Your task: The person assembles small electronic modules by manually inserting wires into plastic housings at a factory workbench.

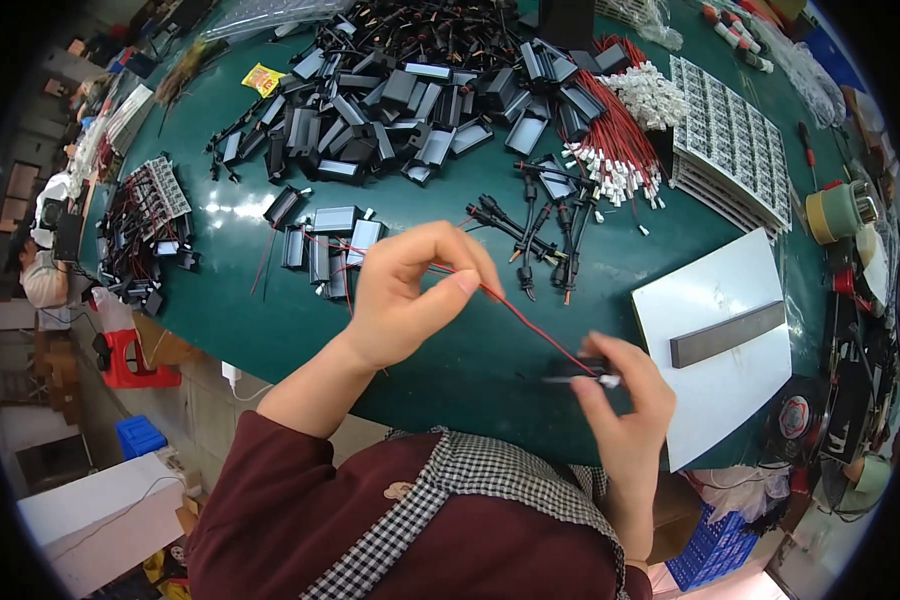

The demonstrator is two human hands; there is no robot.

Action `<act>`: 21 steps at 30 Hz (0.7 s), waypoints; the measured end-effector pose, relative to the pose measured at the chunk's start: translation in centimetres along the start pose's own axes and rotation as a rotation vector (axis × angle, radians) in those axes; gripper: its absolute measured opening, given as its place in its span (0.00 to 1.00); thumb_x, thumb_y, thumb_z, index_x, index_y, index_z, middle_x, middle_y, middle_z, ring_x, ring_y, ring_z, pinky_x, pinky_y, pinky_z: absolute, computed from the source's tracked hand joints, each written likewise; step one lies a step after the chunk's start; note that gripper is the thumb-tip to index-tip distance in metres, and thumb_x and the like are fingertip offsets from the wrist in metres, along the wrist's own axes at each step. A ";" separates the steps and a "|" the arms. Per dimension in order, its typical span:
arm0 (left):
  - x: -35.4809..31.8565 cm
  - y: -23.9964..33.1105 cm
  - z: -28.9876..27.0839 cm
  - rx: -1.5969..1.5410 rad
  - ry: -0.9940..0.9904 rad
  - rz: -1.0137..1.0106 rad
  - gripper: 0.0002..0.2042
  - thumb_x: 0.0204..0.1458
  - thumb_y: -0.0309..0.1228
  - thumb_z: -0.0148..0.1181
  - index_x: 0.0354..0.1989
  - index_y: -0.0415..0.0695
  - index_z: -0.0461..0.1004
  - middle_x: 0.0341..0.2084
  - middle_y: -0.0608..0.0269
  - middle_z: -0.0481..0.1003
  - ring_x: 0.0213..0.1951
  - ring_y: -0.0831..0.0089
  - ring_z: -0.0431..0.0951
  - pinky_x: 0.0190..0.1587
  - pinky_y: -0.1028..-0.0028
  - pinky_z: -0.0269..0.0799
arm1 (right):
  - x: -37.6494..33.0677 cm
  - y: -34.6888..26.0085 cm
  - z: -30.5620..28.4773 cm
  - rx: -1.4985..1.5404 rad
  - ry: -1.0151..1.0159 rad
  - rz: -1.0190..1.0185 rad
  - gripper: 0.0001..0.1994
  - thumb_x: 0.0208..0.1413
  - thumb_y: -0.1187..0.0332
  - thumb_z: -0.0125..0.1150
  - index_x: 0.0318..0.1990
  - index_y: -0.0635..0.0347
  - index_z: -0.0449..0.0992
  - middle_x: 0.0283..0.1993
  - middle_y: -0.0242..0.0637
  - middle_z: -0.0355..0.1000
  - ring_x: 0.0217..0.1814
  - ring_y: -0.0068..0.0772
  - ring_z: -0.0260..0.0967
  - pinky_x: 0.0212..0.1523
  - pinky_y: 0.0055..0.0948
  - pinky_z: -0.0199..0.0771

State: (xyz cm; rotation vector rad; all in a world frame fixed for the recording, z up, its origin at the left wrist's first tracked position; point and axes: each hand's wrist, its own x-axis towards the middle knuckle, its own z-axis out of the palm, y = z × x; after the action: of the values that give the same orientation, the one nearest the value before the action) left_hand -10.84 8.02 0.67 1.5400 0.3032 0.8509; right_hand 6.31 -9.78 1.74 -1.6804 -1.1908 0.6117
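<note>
Left grip (410,290) and right grip (632,400) pinch a red wire (533,326) — thin, gently bowed.

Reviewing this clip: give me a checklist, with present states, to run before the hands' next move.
1. Left hand pinches the red wire: ok.
2. Red wire runs across from left hand to right hand: ok.
3. Right hand's grip on the dark item at its fingertips: cannot tell, blurred.
4. Black cables lie sorted, none crossing: not ok, several overlap.
5. Dark bar rests on the white board, apart from both hands: ok.
</note>
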 end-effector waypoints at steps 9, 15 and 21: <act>2.2 8.7 -7.9 0.495 0.226 0.183 0.06 0.52 0.24 0.48 0.26 0.36 0.67 0.29 0.50 0.76 0.31 0.71 0.76 0.38 0.75 0.71 | 0.3 0.0 0.2 -0.070 -0.135 -0.040 0.22 0.45 0.73 0.67 0.51 0.62 0.72 0.55 0.44 0.67 0.52 0.43 0.69 0.52 0.33 0.70; 2.5 3.3 -7.6 1.397 -0.126 0.106 0.04 0.43 0.24 0.55 0.22 0.38 0.67 0.19 0.55 0.68 0.26 0.58 0.72 0.31 0.65 0.69 | -0.7 0.6 0.5 -0.041 -0.138 0.009 0.19 0.46 0.76 0.64 0.49 0.63 0.73 0.53 0.41 0.68 0.41 0.33 0.72 0.44 0.29 0.73; 1.2 -1.9 -3.7 1.455 -0.335 0.148 0.07 0.43 0.28 0.59 0.23 0.41 0.67 0.20 0.59 0.69 0.28 0.60 0.72 0.33 0.64 0.67 | -0.8 0.7 0.5 -0.024 -0.144 0.043 0.19 0.47 0.76 0.64 0.49 0.63 0.73 0.53 0.41 0.68 0.40 0.31 0.72 0.43 0.28 0.73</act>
State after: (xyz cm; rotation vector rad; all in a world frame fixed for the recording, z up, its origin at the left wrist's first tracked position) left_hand -11.94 11.84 -0.97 3.0328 0.6286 0.3864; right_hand 5.89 -10.36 0.75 -1.7089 -1.2707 0.7586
